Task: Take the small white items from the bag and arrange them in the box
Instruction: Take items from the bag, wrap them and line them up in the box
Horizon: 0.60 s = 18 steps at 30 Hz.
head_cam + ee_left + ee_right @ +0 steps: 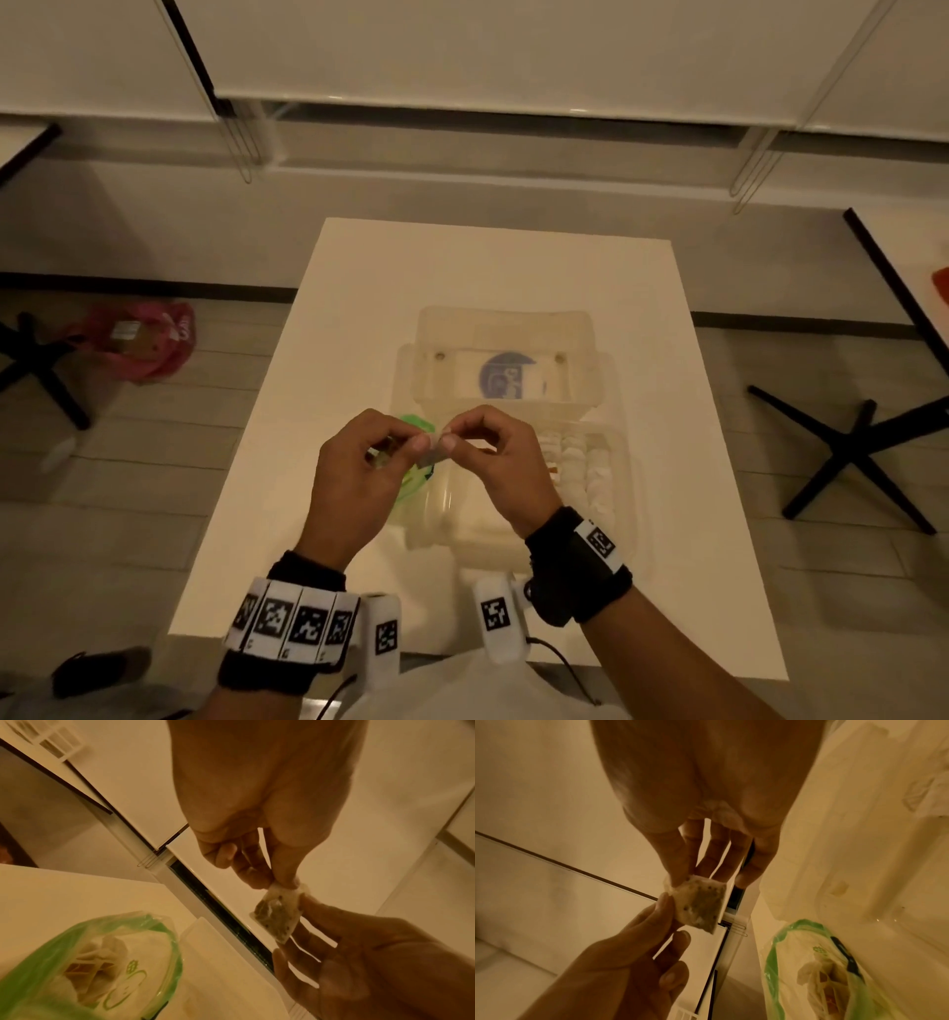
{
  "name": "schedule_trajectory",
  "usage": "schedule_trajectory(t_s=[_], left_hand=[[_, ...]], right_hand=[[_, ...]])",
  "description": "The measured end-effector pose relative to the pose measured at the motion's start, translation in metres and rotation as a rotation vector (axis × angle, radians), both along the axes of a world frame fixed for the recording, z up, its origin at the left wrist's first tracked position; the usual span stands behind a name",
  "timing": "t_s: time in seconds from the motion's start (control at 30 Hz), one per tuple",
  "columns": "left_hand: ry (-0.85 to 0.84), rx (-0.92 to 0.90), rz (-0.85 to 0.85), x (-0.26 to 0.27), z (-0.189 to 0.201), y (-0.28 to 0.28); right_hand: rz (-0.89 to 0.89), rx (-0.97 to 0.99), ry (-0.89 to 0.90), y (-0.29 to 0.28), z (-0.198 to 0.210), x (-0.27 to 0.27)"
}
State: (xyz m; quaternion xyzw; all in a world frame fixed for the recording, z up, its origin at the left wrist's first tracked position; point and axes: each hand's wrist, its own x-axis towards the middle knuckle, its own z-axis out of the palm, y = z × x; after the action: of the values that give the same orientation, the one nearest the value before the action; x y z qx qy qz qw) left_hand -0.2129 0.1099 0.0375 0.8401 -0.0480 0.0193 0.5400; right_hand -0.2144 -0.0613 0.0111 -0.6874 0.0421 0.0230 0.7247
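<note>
A dim, yellow-lit room with pale roller blinds at the far side, a grey plank floor, black chair bases left and right, and a pink bag [146,342] lying on the floor to the left. In the middle stands my white worktop [359,288].

Above its near half I have both hands raised and meeting. My left hand [354,480] and my right hand [506,462] each pinch a top corner of one small white sachet [279,912], thumb against forefinger, so it hangs between them clear of the worktop. Through its thin paper I see dark, speckled contents. The other fingers [716,852] of my right hand are loosely spread behind the sachet; those of my left are curled in toward the palm.

Below the hands, on the worktop, lies the green-edged clear bag [107,963], mouth open, with more white sachets and their tags crumpled inside. It sits just left of the clear plastic box [624,493], touching or nearly touching its left wall; I cannot tell which. Along the right side of the box stand rows of white sachets [585,462] already packed close together. The hinged lid [506,329] is folded back at the far side, and a white card with a blue round mark shows through it.
</note>
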Motion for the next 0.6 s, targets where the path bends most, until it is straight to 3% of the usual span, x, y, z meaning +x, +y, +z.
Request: schedule_trajectory(t_s=[0.13, 0.27, 0.33, 0.4, 0.5, 0.6], left_hand=[[-0.038, 0.013, -0.003, 0.001, 0.000, -0.003], [-0.015, 0.036, -0.010, 0.002, -0.002, -0.009], [-0.004, 0.052, -0.006, 0.002, -0.003, -0.010], [0.008, 0.053, -0.003, 0.002, -0.004, -0.010], [0.015, 0.053, -0.009, 0.001, -0.005, -0.009], [0.023, 0.048, -0.004, 0.002, -0.007, -0.007]], right_hand=[[-0.083, -0.130, -0.037, -0.005, 0.000, 0.002], [-0.036, -0.096, -0.024, -0.009, 0.001, 0.001], [-0.103, -0.144, 0.006, -0.019, -0.007, 0.001], [-0.267, -0.299, 0.057, -0.041, -0.023, -0.001], [-0.491, -0.764, 0.235, -0.093, -0.053, -0.013], [-0.429, -1.028, 0.648, -0.133, -0.080, -0.027]])
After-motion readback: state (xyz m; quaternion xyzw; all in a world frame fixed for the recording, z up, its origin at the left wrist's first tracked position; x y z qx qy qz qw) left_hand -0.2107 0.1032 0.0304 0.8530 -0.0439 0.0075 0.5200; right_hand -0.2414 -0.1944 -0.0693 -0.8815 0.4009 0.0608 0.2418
